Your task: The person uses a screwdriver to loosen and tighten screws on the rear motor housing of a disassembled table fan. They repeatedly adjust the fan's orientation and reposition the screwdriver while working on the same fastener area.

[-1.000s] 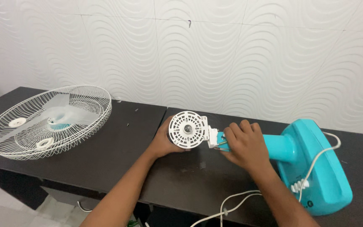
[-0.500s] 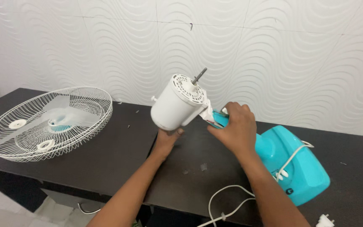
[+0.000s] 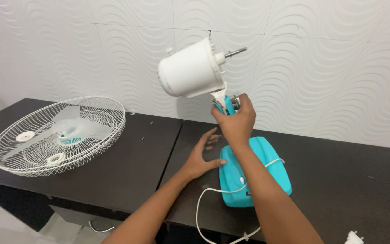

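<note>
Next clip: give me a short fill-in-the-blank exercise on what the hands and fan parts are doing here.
1. The right hand grips the fan's neck just below the white ____ housing.
2. The left hand rests flat on the table beside the fan's ____ base.
3. The white wire guard lies on the ____ table.

Missing words: motor; turquoise; black

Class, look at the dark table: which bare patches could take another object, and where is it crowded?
Bare room lies right of the turquoise fan base, up to the plug, and between the wire fan guard and the left hand. It is crowded around the base, where the left hand, the right hand holding the stem and the white cord meet.
</note>
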